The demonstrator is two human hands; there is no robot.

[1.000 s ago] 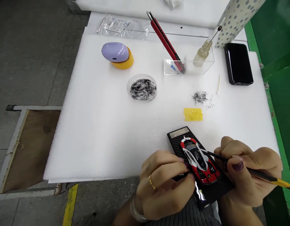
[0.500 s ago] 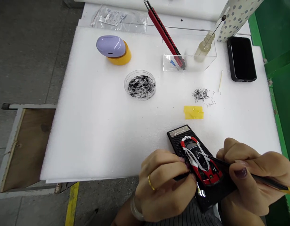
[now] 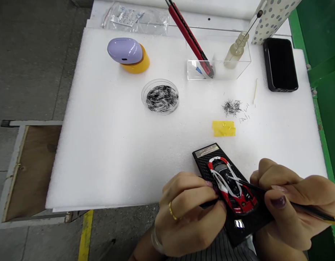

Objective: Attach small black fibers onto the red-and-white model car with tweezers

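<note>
One model car [image 3: 232, 187] on black display base [image 3: 248, 228], view's 4 o'clock, pinched by left hand [image 3: 191, 215]; slim tool [image 3: 251, 185] clasped in curled right hand [image 3: 294, 203]. From car: yellow tape [image 3: 223, 128] 12 o'clock, utility knife [image 3: 188, 35] 11.

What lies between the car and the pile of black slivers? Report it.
In the head view, going from the car to the pile: the far end of its base, then the yellow tape.
</note>
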